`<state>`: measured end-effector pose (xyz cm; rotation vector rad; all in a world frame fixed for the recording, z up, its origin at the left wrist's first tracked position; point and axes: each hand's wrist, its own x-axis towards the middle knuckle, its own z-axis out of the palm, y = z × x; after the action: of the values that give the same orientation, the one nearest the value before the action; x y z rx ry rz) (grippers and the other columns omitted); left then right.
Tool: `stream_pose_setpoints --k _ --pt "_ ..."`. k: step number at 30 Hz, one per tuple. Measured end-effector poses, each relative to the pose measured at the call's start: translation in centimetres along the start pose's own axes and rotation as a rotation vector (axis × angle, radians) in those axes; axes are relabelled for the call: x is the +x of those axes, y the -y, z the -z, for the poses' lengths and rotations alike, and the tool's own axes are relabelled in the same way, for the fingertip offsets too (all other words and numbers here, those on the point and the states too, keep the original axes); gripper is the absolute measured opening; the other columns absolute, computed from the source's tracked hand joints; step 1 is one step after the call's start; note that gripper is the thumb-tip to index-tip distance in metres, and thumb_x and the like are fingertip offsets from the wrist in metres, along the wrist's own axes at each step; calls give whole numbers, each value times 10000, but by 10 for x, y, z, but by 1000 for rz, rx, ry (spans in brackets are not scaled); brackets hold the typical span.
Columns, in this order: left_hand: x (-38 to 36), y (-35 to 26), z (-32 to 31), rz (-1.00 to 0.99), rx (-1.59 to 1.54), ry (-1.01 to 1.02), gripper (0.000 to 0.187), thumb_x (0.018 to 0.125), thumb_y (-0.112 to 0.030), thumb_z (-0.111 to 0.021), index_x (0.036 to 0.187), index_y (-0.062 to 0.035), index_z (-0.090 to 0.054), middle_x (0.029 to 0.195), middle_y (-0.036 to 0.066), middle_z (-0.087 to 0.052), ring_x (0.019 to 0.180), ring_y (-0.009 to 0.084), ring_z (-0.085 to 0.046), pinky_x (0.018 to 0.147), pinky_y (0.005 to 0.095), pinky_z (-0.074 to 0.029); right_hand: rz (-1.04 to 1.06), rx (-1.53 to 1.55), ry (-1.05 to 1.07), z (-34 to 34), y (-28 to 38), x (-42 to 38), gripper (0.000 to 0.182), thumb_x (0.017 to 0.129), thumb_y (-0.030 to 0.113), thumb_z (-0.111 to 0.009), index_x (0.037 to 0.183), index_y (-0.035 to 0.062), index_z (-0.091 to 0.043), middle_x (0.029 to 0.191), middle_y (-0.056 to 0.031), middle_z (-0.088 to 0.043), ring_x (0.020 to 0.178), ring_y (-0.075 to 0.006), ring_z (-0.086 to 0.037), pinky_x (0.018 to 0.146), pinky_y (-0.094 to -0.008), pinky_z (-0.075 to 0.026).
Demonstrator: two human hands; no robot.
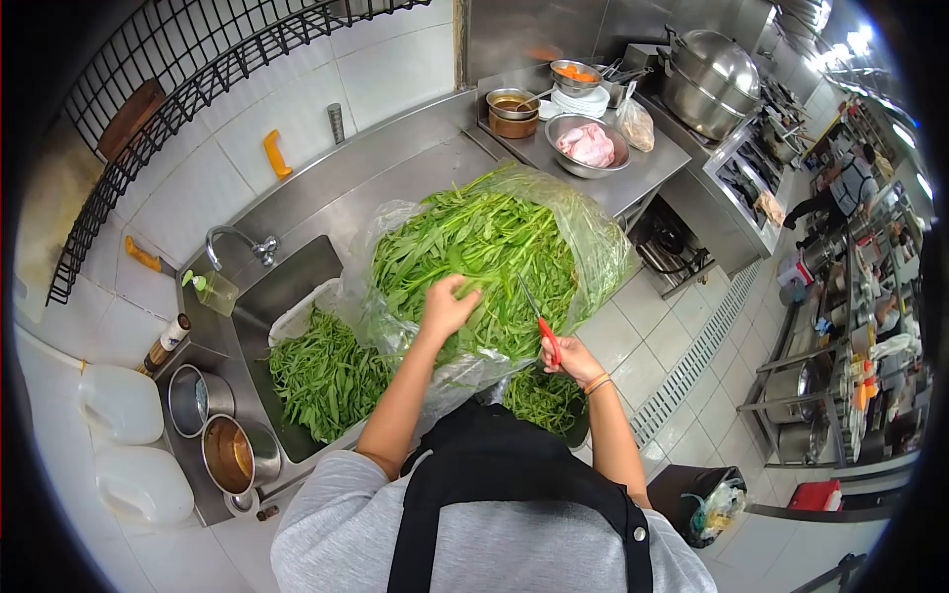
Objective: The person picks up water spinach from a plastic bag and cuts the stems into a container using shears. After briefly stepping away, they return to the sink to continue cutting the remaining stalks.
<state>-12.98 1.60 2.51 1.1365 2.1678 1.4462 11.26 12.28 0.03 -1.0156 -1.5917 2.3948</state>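
A big heap of long leafy green vegetables [504,232] fills an opened clear plastic bag [605,232] in front of me. My left hand [452,304] is in the near side of the heap, its fingers bent around some of the greens. In my right hand [571,358] are red-handled scissors [546,331], their blades pointing into the greens to the right of my left hand. Whether the blades are apart cannot be made out. More cut greens [331,381] lie in a white basket [292,321] in the sink, and others [544,397] sit below the bag.
A faucet [242,242], a soap bottle [215,294] and metal pots [240,453] stand around the sink [287,272]. On the counter at the back is a bowl of raw meat [586,146]. A black bin [692,499] stands to my right. People work farther off.
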Motion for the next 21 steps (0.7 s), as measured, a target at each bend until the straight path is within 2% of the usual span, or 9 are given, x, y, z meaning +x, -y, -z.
stream_pose_setpoints --k 1,3,6,9,13,16,19,20,21 --pt "0 1 7 9 -38 -79 308 687 -219 -705 889 2 -631 734 155 -631 641 233 -602 606 346 -460 -14 -12 -4 1 -4 -2 321 850 374 -593 714 90 -529 625 18 -512 521 -67 -457 536 -211 -430" --pt "3 -3 25 180 212 -242 335 677 -245 -731 898 -14 -634 739 150 -632 652 264 -608 605 359 -462 -29 -21 -8 -1 -10 -4 356 852 420 -574 721 92 -533 640 12 -520 544 -76 -480 557 -219 -447" --pt "14 33 36 180 376 -198 380 684 -270 -736 941 -9 -632 795 159 -646 718 315 -616 650 378 -476 -65 -24 78 -14 -14 -5 532 829 617 -451 719 103 -537 727 -12 -543 654 -92 -523 634 -237 -474" --pt "9 36 37 109 471 -204 359 700 -252 -722 948 -5 -641 839 171 -649 777 330 -617 685 378 -478 -87 -41 154 -27 -12 2 520 840 599 -450 714 102 -534 729 -16 -540 659 -99 -525 649 -245 -472" --pt "-13 0 45 124 248 -151 304 699 -244 -722 862 2 -652 788 171 -645 731 325 -620 655 362 -476 -26 -20 300 -45 -3 5 546 841 610 -432 716 88 -532 729 -31 -539 675 -123 -530 652 -259 -468" --pt "-26 -3 36 -16 152 -182 232 715 -174 -715 832 13 -646 732 138 -648 655 255 -630 609 307 -468 -19 -4 304 -56 -1 3 551 846 606 -425 721 80 -532 726 -39 -540 671 -130 -527 659 -262 -469" --pt "-33 -14 30 -16 162 -208 222 718 -168 -712 831 12 -646 723 142 -646 652 259 -630 607 310 -469 -18 4 263 -61 4 -5 554 850 601 -423 712 75 -531 708 -36 -536 650 -125 -512 640 -253 -454" --pt "-34 -14 29 20 153 -180 246 711 -197 -710 863 -12 -651 782 168 -633 697 323 -609 625 350 -462 -14 2 218 -63 6 -11 556 852 597 -423 702 72 -529 692 -32 -531 631 -121 -498 616 -244 -437" --pt "-35 -16 29 23 155 -184 246 711 -197 -710 863 -12 -651 782 168 -633 697 323 -609 625 350 -462 -15 1 224 -61 8 -17 556 852 597 -423 702 72 -529 692 -32 -531 631 -121 -498 616 -244 -437"
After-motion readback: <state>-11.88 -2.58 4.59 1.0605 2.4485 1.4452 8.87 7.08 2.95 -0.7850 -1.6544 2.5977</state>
